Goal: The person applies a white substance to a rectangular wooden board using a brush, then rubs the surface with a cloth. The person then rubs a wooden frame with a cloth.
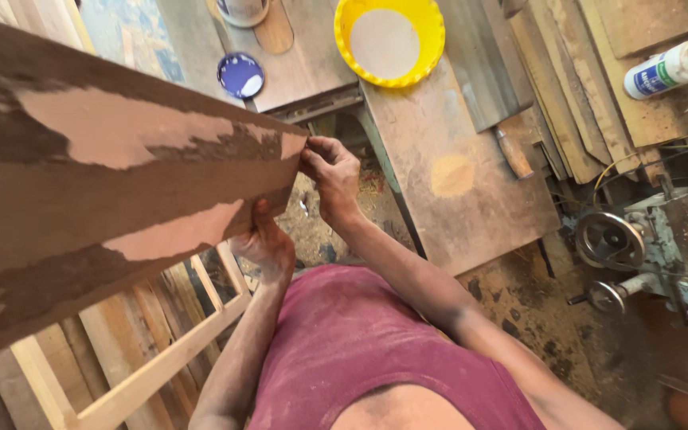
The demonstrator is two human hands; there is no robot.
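Currently both hands hold 1 wooden board (105,183) at its near end: right hand (330,171) pinched shut on the top corner, left hand (264,243) closed under the lower edge. Board's long axis runs leftward, away from both hands. Right of them, the tabletop (455,191) carries a yellow bowl (390,40).

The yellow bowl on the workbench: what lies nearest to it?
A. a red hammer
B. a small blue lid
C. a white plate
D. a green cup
B: the small blue lid lies on the bench just left of the yellow bowl; no hammer, green cup or plate shows there.
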